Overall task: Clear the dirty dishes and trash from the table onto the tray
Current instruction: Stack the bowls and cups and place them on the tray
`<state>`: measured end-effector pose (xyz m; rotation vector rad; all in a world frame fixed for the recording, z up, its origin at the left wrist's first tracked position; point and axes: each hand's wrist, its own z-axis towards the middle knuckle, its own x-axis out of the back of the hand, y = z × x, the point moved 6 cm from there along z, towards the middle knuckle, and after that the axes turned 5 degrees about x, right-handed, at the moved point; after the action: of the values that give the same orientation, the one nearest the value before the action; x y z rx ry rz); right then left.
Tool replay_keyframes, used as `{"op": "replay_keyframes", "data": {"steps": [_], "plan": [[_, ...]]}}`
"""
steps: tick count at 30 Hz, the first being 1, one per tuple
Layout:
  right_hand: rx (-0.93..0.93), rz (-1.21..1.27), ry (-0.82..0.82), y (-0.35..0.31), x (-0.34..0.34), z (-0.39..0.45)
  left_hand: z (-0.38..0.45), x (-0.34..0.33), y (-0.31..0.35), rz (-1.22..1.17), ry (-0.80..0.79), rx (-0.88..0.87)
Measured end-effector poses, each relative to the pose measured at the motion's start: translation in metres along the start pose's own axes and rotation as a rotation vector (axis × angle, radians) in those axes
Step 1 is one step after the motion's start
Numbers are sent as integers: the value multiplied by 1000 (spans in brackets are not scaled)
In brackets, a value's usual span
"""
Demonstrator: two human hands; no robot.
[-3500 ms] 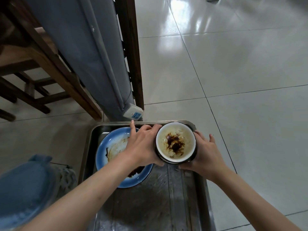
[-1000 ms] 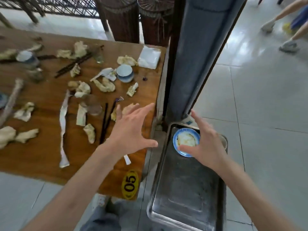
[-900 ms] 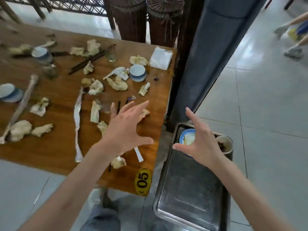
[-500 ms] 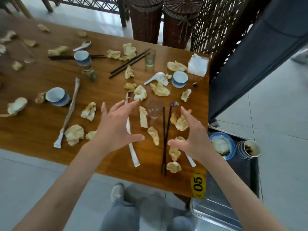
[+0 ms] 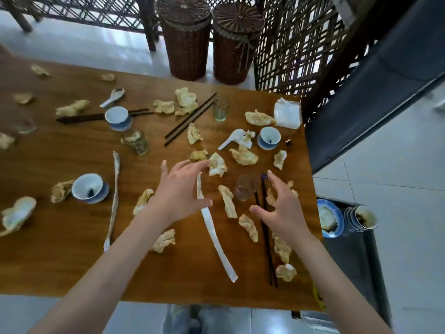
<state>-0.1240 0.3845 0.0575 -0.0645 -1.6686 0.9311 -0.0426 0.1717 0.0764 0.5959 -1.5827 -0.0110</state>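
The wooden table point(image 5: 60, 266) is littered with crumpled tissues, paper strips, chopsticks, cups and glasses. My left hand point(image 5: 177, 191) hovers open above a long white paper strip point(image 5: 214, 235). My right hand point(image 5: 281, 208) hovers open over dark chopsticks point(image 5: 267, 239), beside a small clear glass point(image 5: 244, 190). Both hands hold nothing. The metal tray point(image 5: 354, 259) sits on the floor to the right, carrying a blue plate point(image 5: 328, 220) and a stack of dirty bowls point(image 5: 361, 218).
Blue-and-white cups point(image 5: 89, 190) point(image 5: 268, 138) point(image 5: 118, 118), white spoons point(image 5: 232, 139) and a folded napkin point(image 5: 287, 113) lie on the table. Two wicker baskets point(image 5: 186, 37) and a lattice screen stand behind it. A grey padded post point(image 5: 375, 75) rises right of the table.
I put the bowl on the tray, then turned from the tray to the table. Both open hands moved left and now hover over the table's right end.
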Motion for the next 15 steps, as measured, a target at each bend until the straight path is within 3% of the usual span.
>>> {"op": "replay_keyframes", "data": {"steps": [6, 15], "plan": [[-63, -36, 82, 35, 28, 59, 83, -11, 31, -68, -26, -98], [-139, -103, 3, 106, 16, 166, 201, -68, 72, -64, -56, -139]]}}
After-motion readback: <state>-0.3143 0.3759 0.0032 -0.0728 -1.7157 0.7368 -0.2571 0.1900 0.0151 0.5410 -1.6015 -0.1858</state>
